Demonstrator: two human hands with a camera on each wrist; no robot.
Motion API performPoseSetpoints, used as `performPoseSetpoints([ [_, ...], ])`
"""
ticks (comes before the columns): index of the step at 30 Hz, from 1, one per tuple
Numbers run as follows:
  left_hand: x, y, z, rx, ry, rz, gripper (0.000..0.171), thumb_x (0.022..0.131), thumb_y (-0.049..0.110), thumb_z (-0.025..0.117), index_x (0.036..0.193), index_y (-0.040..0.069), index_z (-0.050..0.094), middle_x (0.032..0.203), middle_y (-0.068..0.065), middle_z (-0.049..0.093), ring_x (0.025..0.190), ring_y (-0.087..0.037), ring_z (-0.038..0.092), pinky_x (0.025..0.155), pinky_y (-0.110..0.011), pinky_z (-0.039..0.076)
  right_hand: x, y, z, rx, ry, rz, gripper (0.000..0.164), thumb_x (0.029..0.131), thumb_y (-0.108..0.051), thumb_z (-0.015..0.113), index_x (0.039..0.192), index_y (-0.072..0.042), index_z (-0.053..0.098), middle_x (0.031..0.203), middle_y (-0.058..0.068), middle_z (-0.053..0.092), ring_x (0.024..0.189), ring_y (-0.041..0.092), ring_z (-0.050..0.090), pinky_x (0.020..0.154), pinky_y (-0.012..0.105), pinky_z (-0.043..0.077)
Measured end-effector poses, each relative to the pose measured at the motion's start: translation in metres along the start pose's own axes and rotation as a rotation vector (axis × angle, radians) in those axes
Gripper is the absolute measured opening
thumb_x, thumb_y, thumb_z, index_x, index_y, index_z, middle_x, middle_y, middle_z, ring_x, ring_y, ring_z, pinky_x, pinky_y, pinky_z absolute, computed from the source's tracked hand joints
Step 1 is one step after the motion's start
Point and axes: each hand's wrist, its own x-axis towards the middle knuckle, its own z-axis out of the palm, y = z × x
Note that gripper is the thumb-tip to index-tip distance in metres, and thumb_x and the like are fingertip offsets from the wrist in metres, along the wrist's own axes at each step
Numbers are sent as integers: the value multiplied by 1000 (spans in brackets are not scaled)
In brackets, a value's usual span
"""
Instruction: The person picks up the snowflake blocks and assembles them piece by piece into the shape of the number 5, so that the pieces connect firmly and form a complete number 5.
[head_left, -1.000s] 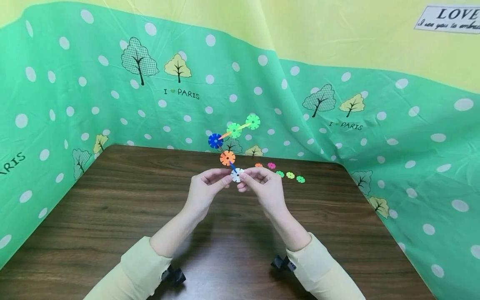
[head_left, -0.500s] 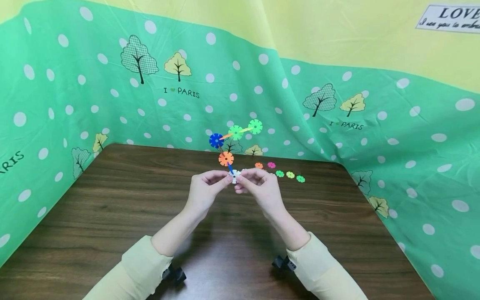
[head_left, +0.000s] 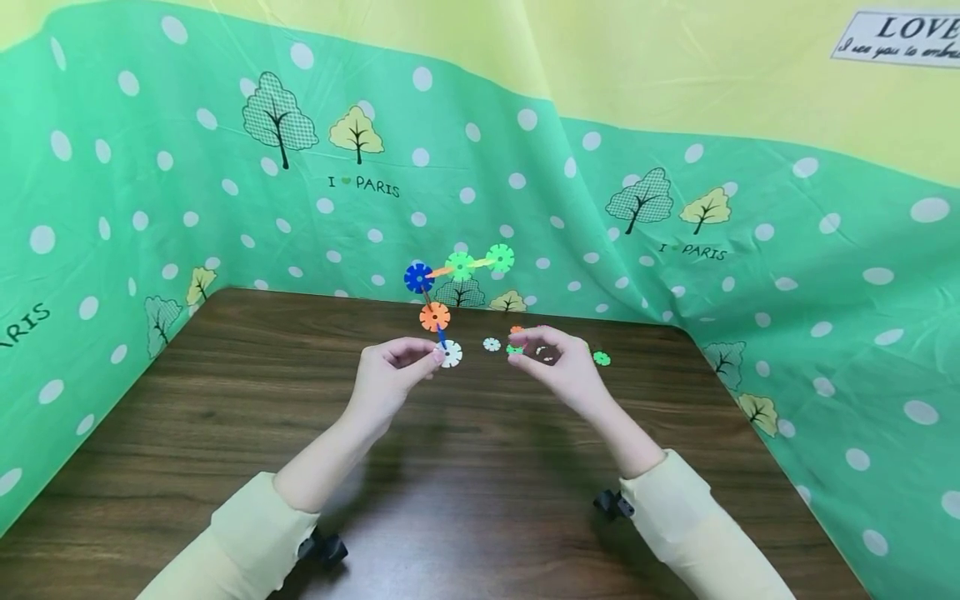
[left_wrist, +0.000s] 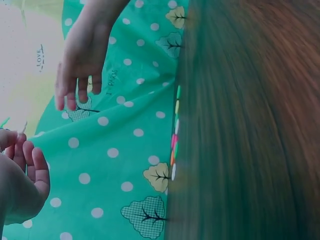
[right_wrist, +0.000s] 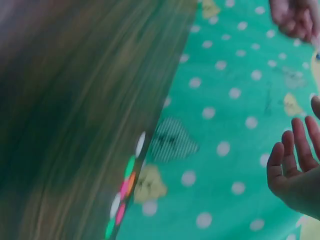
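The left grip [head_left: 381,379] pinches the white end disc [head_left: 452,354] — the best hold on this probably light, stiff, weak-jointed chain [head_left: 435,317] — above the surface [head_left: 480,508], overlapping its far edge from here, the right grip [head_left: 573,371] parted, empty.

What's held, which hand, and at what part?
Left hand: the chain, pinched at the left edge of its white end disc. Right hand: nothing.

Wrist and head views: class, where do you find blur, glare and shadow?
Head view: pale glare low on the table, soft shadow to either side, held white disc fairly sharp; left wrist view: table streaked; right wrist view: table smeared, printed trees soft.
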Motion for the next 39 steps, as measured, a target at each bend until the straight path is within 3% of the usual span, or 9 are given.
performPoseSetpoints([
  [7,-4,-3,-13,48,-34,-31,24,81,14,75,96,-4,70,80,2,70,73,-11,63,70,-26,55,13,33,-32,-236,-61,-70,31,80,-28,77,109,-19,69,103,-3,69,96,12,59,80,31,49],
  [16,-8,-14,-30,106,-51,-8,25,81,16,76,96,-4,70,80,4,70,76,-10,64,71,-23,53,20,93,-73,-361,-165,-22,35,82,-26,74,116,-21,66,117,-1,64,106,21,53,86,42,46],
  [23,-11,-16,-39,156,-50,-18,26,81,18,76,96,-3,70,80,4,71,76,-10,64,71,-23,52,17,136,-91,-418,-209,20,38,83,-28,73,118,-14,65,118,7,63,105,25,53,87,46,45],
  [29,-12,-16,-40,139,-57,-24,27,81,17,75,97,-4,70,80,6,71,75,-9,63,70,-25,53,15,166,-101,-429,-230,98,40,82,-16,74,118,-5,64,119,15,63,115,34,53,97,54,40],
  [34,-13,-17,-39,131,-55,-38,25,81,15,75,98,-3,70,79,7,70,76,-14,64,68,-24,53,13,184,-106,-437,-267,198,39,86,-15,70,122,-3,61,124,19,59,122,38,47,99,56,38],
  [39,-10,-19,-38,113,-55,-18,26,81,15,75,97,-4,70,80,7,71,77,-13,64,70,-23,53,16,192,-106,-464,-308,239,37,91,-16,63,125,-3,59,129,23,54,124,42,43,100,57,36],
])
